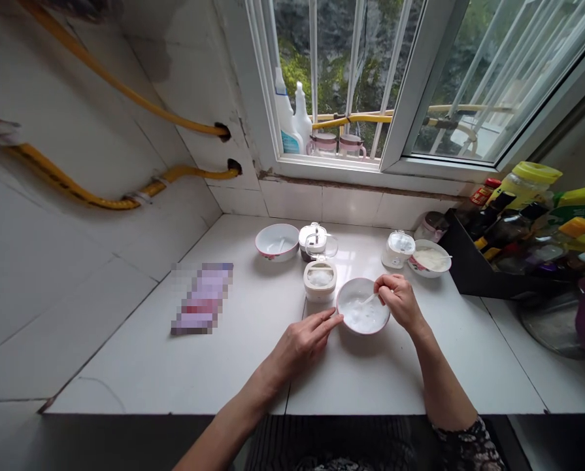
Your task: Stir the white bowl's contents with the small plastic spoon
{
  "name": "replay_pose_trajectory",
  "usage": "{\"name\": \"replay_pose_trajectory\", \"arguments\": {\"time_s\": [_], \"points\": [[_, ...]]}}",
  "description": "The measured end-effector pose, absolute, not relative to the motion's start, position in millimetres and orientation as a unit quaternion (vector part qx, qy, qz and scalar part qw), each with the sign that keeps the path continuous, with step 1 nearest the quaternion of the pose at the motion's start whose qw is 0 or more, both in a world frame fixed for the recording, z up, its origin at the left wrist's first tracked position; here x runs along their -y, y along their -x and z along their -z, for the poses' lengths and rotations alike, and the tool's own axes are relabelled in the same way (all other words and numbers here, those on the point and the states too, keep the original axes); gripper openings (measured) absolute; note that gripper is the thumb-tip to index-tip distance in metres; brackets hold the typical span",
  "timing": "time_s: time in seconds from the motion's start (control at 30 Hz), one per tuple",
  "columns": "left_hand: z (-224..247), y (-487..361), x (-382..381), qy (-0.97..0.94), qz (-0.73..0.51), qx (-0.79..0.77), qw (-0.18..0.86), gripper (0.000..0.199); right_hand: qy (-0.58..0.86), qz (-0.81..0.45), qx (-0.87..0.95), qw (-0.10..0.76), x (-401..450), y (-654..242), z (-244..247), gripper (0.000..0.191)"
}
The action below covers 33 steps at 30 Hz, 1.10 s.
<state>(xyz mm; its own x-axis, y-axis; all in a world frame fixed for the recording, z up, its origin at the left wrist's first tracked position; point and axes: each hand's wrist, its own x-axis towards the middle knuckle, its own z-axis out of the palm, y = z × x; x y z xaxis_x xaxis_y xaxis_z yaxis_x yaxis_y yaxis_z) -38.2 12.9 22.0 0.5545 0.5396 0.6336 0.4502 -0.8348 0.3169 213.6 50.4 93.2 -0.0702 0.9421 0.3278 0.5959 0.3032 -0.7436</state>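
My right hand (399, 301) is closed in a pinch round the handle of a small white spoon (369, 299). The spoon's lower end dips into a white bowl with a pink rim (340, 313), which contains a whitish mixture (363, 316). My left hand (306, 337) has its fingers stretched out, their tips touching the bowl's left rim. Just behind that hand stands a white seasoning jar (320, 293) with white grains inside. Behind it, another lidded jar (312, 239) sits beside a flowered white bowl (277, 242) with a spoon in it.
A clear lidded jar (399, 248) and a bowl of pale contents (429, 258) stand at the back right. Beyond them, a black rack (483, 278) carries several bottles. A blurred purple packet (204, 297) lies left on the white counter (253, 347). A pot (551, 324) is far right.
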Motion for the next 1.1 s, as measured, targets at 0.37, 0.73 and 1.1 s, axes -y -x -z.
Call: {"name": "replay_pose_trajectory", "arguments": {"time_s": [0.37,0.73,1.1], "points": [[-20.7,37.8,-12.4,-0.879,-0.380,-0.283,0.060,0.046,0.528,-0.224,0.729,0.374,-47.4,-201.3,-89.3,0.020],[-19.5,38.3,-13.5,-0.880,-0.378,-0.281,0.058,0.048,0.540,-0.454,0.512,0.489,-51.8,-209.5,-96.9,0.013],[-20.3,36.3,-13.8,-0.875,-0.391,-0.281,0.044,0.048,0.524,-0.444,0.479,0.547,-60.8,-201.1,-98.6,0.009]]}}
